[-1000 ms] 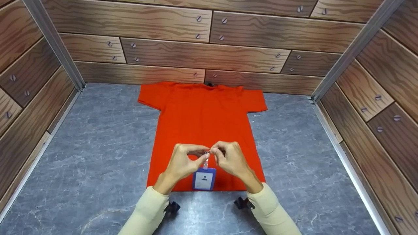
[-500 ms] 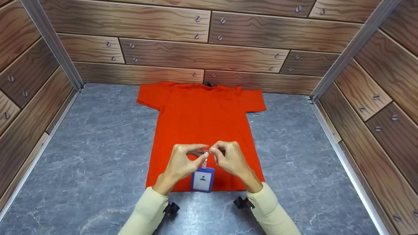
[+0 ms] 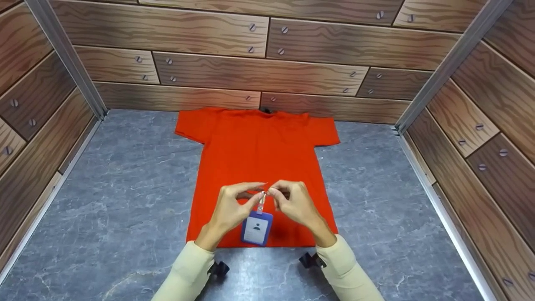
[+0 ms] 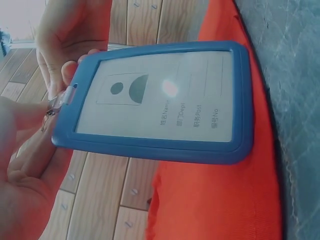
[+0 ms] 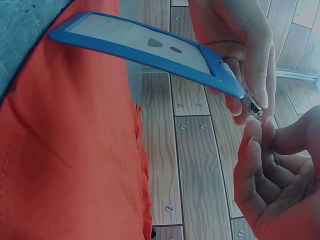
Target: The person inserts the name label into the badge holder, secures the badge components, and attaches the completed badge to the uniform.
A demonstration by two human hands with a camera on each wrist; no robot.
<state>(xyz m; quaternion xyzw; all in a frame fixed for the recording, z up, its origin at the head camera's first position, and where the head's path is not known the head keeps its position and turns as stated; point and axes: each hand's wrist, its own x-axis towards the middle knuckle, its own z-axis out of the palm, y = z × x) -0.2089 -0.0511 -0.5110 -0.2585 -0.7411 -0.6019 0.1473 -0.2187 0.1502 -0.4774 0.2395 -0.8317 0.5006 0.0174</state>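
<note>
A blue-framed ID badge holder [image 3: 257,230] hangs from a short clear strap [image 3: 261,205] with a metal clip [image 5: 252,104] at its top end. My left hand [image 3: 234,205] pinches that clip between thumb and fingers. Close at its right, my right hand [image 3: 294,202] has thumb and index fingertips pressed together at the clip's metal end, the other fingers curled. The fingertips hide part of the metal. In the left wrist view the badge holder [image 4: 160,102] faces the camera, showing a card with a printed figure and lines of text. Beneath both hands lies a red T-shirt [image 3: 259,159].
The T-shirt is spread flat, collar toward the back wall [image 3: 217,71], on a grey marbled surface [image 3: 138,188]. Wood-plank panels rise at the left, right and back, with metal strips [image 3: 447,234] along the side edges. A black wrist mount sits at each cuff.
The badge holder has swung slightly left and now hangs more tilted. My left thumb has shifted a little upward at the clip; my right hand stays nearly where it was.
</note>
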